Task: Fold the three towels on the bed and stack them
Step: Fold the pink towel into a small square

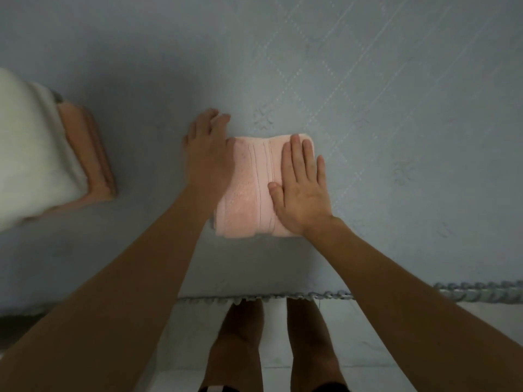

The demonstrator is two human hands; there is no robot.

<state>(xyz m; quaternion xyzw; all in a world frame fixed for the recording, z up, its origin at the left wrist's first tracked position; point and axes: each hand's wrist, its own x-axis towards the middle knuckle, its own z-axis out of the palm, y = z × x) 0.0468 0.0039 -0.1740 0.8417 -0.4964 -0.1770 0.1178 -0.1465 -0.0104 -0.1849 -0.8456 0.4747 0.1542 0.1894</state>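
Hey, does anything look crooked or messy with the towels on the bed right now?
Nothing stands out. The pink towel lies folded flat under the right hand, with the left hand at its left edge. The stack at the left, a white towel over a peach towel, looks tidy, though it is blurred.

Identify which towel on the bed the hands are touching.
The light pink folded towel mid-bed; the right hand lies flat on it, the left hand at its edge. The white towel and peach towel sit stacked, untouched.

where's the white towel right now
In the head view the white towel sits at the far left edge of the bed, on top of a folded peach towel, apart from both hands.
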